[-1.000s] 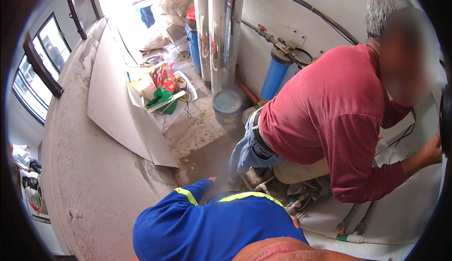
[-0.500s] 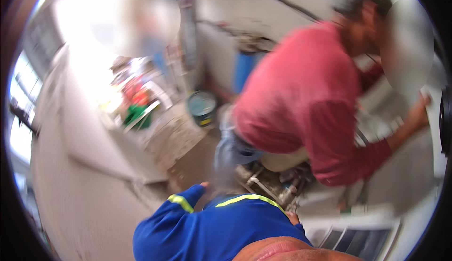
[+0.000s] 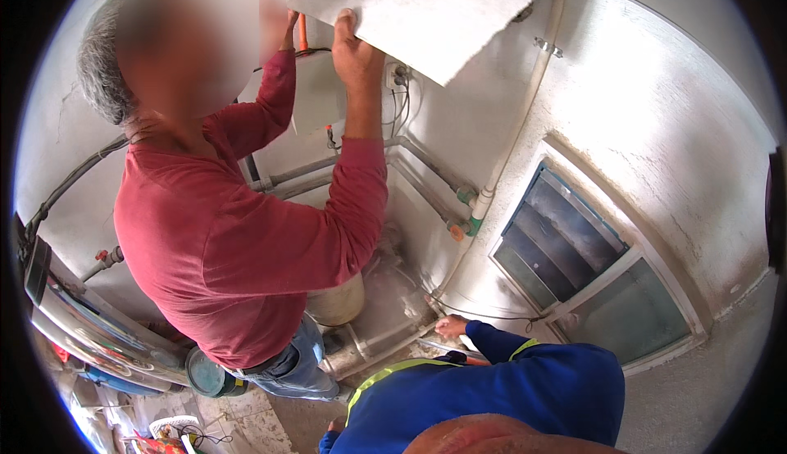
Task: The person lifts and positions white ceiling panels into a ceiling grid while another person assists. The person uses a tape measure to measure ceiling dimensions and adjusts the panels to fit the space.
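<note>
My right hand (image 3: 451, 325), out of a blue sleeve with a yellow-green band, is at the low pipes by the window. Its fingers are curled closed, and what they hold, if anything, is hidden. Beside it a pale narrow strip (image 3: 436, 345) shows, too small to name. Only a bit of my left hand (image 3: 335, 426) appears at my left side, its fingers mostly hidden. In front of me a co-worker in a red sweater (image 3: 246, 224) holds up a white sheet (image 3: 418, 11) with a ragged edge in both hands.
Grey pipes (image 3: 426, 167) run along the corner, joining a vertical pipe (image 3: 525, 93). A louvred window (image 3: 574, 233) is at right. Beyond the co-worker's legs stands a pale bucket (image 3: 336, 300); a dark bucket (image 3: 209, 372) and a shiny barrel (image 3: 98, 331) are at left.
My view has swung right, toward the pipe corner and window. The co-worker now appears at the left, more upright, with the white sheet raised. My right hand shows further forward.
</note>
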A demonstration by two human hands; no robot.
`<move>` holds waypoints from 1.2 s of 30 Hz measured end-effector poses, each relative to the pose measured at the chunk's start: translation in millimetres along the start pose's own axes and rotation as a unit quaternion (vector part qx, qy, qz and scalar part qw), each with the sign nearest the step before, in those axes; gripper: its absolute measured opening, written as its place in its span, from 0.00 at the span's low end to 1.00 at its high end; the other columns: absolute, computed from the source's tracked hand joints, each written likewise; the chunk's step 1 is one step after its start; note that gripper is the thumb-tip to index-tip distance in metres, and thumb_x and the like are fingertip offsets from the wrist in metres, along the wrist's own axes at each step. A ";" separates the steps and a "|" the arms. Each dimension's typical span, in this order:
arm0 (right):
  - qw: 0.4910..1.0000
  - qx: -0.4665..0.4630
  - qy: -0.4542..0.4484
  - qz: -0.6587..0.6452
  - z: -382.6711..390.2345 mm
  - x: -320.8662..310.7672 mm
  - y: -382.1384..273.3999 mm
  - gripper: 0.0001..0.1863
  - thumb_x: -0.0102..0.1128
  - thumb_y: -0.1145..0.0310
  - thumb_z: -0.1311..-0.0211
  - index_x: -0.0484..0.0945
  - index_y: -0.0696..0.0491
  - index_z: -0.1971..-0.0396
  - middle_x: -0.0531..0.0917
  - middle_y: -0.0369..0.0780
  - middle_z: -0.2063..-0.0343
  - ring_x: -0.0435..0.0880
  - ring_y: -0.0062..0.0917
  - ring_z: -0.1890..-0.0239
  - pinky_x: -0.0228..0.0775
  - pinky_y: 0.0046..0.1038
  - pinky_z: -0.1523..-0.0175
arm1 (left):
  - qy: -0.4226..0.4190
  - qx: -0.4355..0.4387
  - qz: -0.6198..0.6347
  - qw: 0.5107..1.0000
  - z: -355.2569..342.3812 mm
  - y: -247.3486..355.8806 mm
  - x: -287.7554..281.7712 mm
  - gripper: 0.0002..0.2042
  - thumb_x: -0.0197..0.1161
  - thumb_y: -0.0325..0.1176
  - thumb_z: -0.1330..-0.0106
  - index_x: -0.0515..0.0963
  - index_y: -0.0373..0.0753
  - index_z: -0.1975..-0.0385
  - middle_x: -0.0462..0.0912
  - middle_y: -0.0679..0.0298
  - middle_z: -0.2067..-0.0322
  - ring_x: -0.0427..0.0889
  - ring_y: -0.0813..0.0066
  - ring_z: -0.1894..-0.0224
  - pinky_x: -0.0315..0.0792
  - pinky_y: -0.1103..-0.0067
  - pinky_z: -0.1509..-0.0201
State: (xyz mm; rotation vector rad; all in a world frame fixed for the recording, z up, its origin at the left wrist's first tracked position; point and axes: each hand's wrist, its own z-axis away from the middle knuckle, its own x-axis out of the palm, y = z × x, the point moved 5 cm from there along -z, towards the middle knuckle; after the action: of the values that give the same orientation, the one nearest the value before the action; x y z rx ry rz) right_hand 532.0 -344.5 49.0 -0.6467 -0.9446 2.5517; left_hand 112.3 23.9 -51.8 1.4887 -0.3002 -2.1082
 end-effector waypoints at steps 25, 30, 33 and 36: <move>0.982 -0.138 0.125 -0.031 59.0 -24.8 -126.9 0.27 0.64 0.53 0.28 0.76 0.54 0.38 0.86 0.41 0.47 0.87 0.24 0.55 0.78 0.27 0.56 | -0.056 0.066 -0.052 0.995 6.3 -27.0 5.0 0.13 0.56 0.39 0.31 0.84 0.42 0.57 0.88 0.56 0.60 0.88 0.57 0.59 0.83 0.63 0.57; 0.974 -0.166 0.145 -0.050 87.3 -44.9 -173.3 0.28 0.64 0.56 0.28 0.74 0.56 0.35 0.84 0.43 0.42 0.86 0.23 0.52 0.79 0.28 0.50 | -0.073 0.014 0.072 0.995 -1.0 -42.7 3.7 0.14 0.56 0.40 0.29 0.85 0.42 0.55 0.88 0.56 0.60 0.88 0.60 0.61 0.83 0.65 0.58; 0.918 -0.274 0.272 -0.089 143.5 -102.2 -262.3 0.29 0.65 0.52 0.29 0.76 0.54 0.36 0.84 0.40 0.43 0.84 0.21 0.47 0.77 0.27 0.43 | -0.082 -0.055 0.239 0.966 -10.3 -41.6 0.3 0.14 0.56 0.41 0.29 0.85 0.42 0.54 0.88 0.56 0.61 0.88 0.62 0.62 0.83 0.67 0.58; 0.778 -0.464 0.383 -0.182 246.9 -178.1 -388.8 0.32 0.61 0.50 0.26 0.70 0.53 0.30 0.81 0.39 0.41 0.80 0.20 0.43 0.76 0.29 0.41 | -0.093 -0.091 0.419 0.898 -34.9 -10.5 -20.2 0.15 0.56 0.41 0.28 0.85 0.42 0.52 0.88 0.56 0.61 0.88 0.63 0.63 0.83 0.68 0.59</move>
State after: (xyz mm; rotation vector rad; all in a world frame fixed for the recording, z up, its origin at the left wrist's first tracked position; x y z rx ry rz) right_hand 612.8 -274.9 531.1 -1.4216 -1.7145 1.1202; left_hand 146.5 47.8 -53.2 0.8128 -0.6581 -1.5046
